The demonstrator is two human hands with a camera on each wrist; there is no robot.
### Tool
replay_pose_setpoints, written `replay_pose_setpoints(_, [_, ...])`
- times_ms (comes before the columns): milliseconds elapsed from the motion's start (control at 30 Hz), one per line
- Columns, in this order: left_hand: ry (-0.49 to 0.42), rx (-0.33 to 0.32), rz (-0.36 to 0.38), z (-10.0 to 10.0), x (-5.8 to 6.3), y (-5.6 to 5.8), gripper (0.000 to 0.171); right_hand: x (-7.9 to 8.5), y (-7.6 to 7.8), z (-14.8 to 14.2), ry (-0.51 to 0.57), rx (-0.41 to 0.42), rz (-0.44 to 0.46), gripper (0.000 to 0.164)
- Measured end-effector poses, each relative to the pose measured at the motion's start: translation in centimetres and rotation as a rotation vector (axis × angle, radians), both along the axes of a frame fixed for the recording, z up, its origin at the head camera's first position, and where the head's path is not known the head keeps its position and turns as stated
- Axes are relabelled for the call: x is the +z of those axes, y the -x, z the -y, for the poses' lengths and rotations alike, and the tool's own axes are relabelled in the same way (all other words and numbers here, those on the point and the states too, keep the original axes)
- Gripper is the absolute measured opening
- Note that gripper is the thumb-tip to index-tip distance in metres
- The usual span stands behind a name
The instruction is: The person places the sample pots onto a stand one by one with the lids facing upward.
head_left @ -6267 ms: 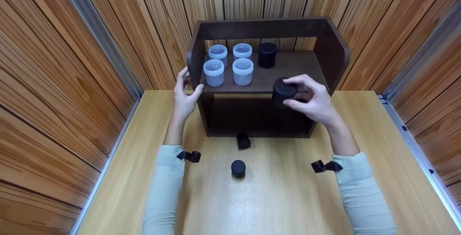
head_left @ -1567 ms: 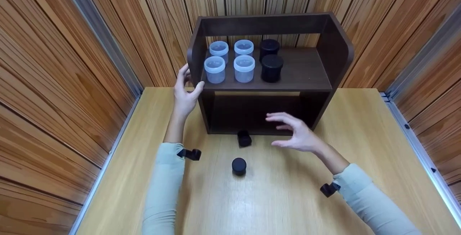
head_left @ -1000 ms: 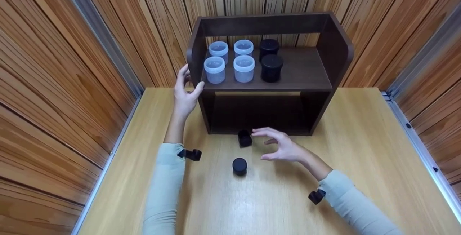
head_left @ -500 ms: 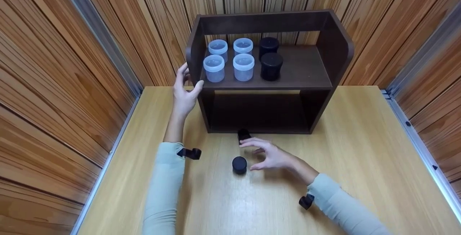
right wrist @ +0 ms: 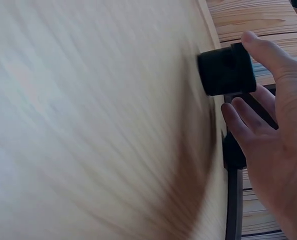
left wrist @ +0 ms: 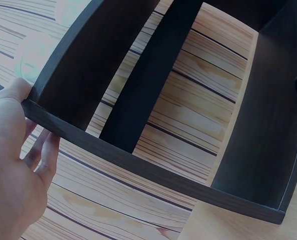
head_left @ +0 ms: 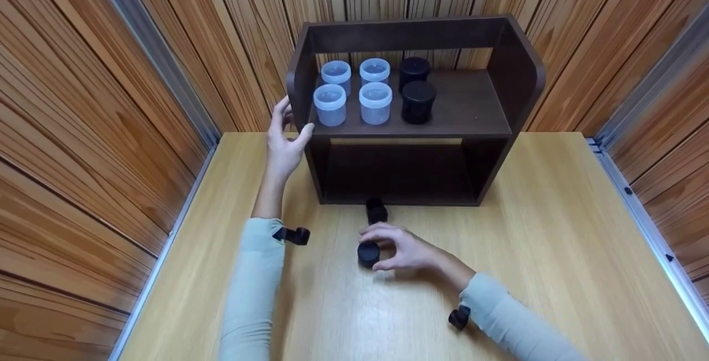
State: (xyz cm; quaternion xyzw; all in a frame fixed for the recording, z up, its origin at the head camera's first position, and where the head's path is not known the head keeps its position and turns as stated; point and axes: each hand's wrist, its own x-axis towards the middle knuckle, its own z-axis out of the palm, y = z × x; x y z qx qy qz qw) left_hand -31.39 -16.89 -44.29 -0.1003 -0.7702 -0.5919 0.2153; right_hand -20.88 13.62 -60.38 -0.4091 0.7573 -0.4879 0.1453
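Note:
My left hand (head_left: 284,148) grips the left side panel of the dark brown shelf unit (head_left: 410,135), thumb at the front edge and fingers behind it. In the left wrist view the thumb and fingers lie on either side of the panel's edge. My right hand (head_left: 407,247) is around a small black lidded jar (head_left: 368,254) standing on the table. In the right wrist view the thumb is at the lid's edge of this jar (right wrist: 226,71), with a small gap between the other fingertips and its side. Another small black object (head_left: 377,211), possibly a tipped jar, lies behind that hand.
Several translucent jars (head_left: 375,107) stand in two rows on the left of the upper shelf. Two larger black jars (head_left: 418,103) stand right of them, one behind the other. Wood-panelled walls (head_left: 83,128) enclose the wooden table (head_left: 554,228).
A larger black jar that my right hand held stands on the upper shelf. That hand has come down and left to the small jar on the table. My left hand keeps its grip.

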Motion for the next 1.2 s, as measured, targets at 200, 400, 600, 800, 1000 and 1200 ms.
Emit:
replay_pose_setpoints(200, [-0.025,-0.018,-0.063,-0.1,-0.2,0.3,0.067,-0.8,-0.2,0.3,0.02,-0.004,0.008,0.051])
replay_pose_setpoints(400, [-0.025,-0.012,-0.051,-0.2,0.1,0.3,0.067,-1.0,-0.4,0.4,-0.015,-0.037,-0.073,0.047])
replay_pose_setpoints(600, [-0.017,-0.009,-0.032,-0.2,0.2,0.2,0.067,-1.1,-0.4,0.5,-0.042,-0.053,-0.105,0.046])
replay_pose_setpoints(800, [-0.01,-0.003,-0.02,-0.2,0.2,0.1,0.068,-1.2,-0.5,0.6,-0.052,-0.059,-0.107,0.047])
replay_pose_setpoints(1000, [-0.023,-0.011,-0.046,-0.2,0.1,0.2,0.067,-1.1,-0.6,0.6,-0.029,-0.056,-0.109,0.047])
replay_pose_setpoints(1200, [-0.025,-0.008,-0.058,-0.2,0.0,0.2,0.067,0.0,-0.6,0.5,-0.005,-0.056,-0.154,0.042])
